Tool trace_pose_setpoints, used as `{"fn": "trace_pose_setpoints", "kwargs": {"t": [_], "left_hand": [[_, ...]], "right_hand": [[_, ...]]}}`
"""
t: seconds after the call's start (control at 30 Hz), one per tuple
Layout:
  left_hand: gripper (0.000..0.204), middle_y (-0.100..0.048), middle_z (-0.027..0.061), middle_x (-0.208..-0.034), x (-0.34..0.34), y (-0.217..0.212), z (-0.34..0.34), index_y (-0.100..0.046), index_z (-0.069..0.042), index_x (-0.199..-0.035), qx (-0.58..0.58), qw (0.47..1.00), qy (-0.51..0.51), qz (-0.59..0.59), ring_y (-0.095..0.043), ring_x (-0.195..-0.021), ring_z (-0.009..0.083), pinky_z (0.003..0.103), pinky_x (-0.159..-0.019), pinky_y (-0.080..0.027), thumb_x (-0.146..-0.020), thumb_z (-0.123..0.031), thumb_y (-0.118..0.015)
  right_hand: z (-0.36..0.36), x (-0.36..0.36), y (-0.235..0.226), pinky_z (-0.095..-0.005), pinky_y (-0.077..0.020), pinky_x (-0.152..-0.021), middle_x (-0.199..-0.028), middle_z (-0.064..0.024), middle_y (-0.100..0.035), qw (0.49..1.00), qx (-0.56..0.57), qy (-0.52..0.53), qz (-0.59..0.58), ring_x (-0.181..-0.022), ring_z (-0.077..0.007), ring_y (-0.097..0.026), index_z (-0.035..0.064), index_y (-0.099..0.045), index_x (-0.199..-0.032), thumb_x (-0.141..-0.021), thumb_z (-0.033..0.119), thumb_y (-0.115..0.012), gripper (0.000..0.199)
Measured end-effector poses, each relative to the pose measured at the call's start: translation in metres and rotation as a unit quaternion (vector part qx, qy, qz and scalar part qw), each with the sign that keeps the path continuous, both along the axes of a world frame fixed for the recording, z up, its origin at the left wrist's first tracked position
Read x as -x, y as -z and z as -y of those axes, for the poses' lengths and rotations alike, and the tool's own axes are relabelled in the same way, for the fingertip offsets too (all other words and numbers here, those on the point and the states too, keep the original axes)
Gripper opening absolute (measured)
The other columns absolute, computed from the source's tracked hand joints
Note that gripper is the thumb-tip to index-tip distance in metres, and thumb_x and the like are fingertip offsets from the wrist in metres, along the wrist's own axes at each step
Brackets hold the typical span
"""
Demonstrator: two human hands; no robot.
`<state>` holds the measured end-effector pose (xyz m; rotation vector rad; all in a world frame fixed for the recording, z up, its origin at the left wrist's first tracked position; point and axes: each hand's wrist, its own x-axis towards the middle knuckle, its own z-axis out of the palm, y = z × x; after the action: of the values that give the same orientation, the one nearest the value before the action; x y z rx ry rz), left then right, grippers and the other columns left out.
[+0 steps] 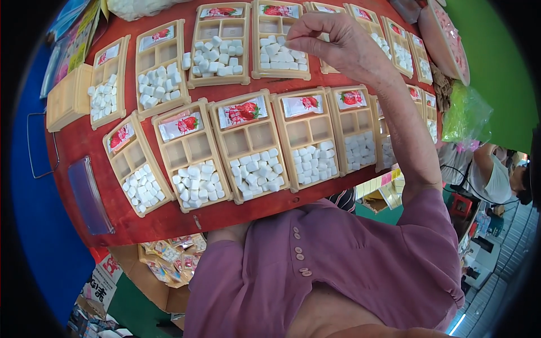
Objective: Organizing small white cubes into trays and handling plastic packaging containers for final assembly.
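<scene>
Over the far row, my right hand [338, 45] has its thumb and finger pressed together, and whatever is between them is too small to make out. Its fingertips hang above small white marshmallows [279, 56] in a beige compartment tray [269, 27]. That tray also has a strawberry-printed sachet [280, 11] in its far compartment, with two empty compartments between. Similar trays stand in two rows, such as a near one [235, 143] with a sachet [243, 111] and marshmallows [256, 173]. My left forearm [231, 232] goes behind the table edge, which hides the hand.
The red table [141, 231] bears a stack of beige trays [69, 101] and a clear plastic case [91, 194] at left. A pink tub [445, 39] and a green plastic bag [465, 112] lie right. Below is a cardboard box [147, 276] of packets. Another person [490, 169] is at right.
</scene>
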<state>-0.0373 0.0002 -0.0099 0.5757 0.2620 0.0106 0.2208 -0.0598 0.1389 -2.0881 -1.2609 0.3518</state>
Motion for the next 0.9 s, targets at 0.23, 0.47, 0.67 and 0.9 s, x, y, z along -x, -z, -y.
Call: {"fn": "trace_pose_setpoints", "kwargs": {"t": [0.23,0.47,0.67,0.9], "left_hand": [[0.064,-0.028,0.0119,-0.155,-0.001,-0.004,0.004,-0.024,-0.013,-0.151,-0.057,0.998,0.013,-0.002,-0.028,-0.143,0.0262,0.046,-0.117,-0.026,-0.102,-0.054,-0.022],[0.064,-0.029,0.0117,-0.154,-0.005,-0.005,0.006,-0.024,-0.013,-0.151,-0.112,0.994,0.022,-0.001,-0.029,-0.143,0.0261,0.046,-0.117,-0.026,-0.102,-0.054,-0.023],[0.064,-0.029,0.0116,-0.154,-0.008,-0.007,0.006,-0.025,-0.013,-0.151,-0.155,0.988,0.028,-0.002,-0.029,-0.142,0.0260,0.046,-0.117,-0.026,-0.102,-0.054,-0.023],[0.063,-0.029,0.0114,-0.154,-0.012,-0.007,0.007,-0.025,-0.013,-0.151,-0.202,0.979,0.038,0.002,-0.029,-0.142,0.0259,0.045,-0.117,-0.026,-0.102,-0.053,-0.024]], "right_hand": [[0.001,0.001,0.016,-0.0244,-0.0420,-0.062,-0.077,0.0004,-0.058,0.999,0.018,0.020,-0.033,-0.070,-0.0061,-0.052,0.0007,-0.065,-0.093,-0.092,0.008,-0.065,0.008],[-0.005,0.004,0.017,-0.0275,-0.0434,-0.058,-0.071,-0.0028,-0.059,0.996,0.013,0.009,0.085,-0.064,-0.0095,-0.053,-0.0002,-0.064,-0.090,-0.090,0.010,-0.067,0.010],[-0.009,0.007,0.015,-0.0299,-0.0431,-0.056,-0.069,-0.0049,-0.057,0.989,-0.011,0.002,0.147,-0.061,-0.0125,-0.053,0.0005,-0.062,-0.085,-0.087,0.013,-0.071,0.015],[-0.007,0.015,0.013,-0.0322,-0.0432,-0.056,-0.070,-0.0056,-0.053,0.979,-0.016,0.034,0.199,-0.061,-0.0152,-0.052,0.0021,-0.057,-0.084,-0.083,0.016,-0.075,0.023]]}}
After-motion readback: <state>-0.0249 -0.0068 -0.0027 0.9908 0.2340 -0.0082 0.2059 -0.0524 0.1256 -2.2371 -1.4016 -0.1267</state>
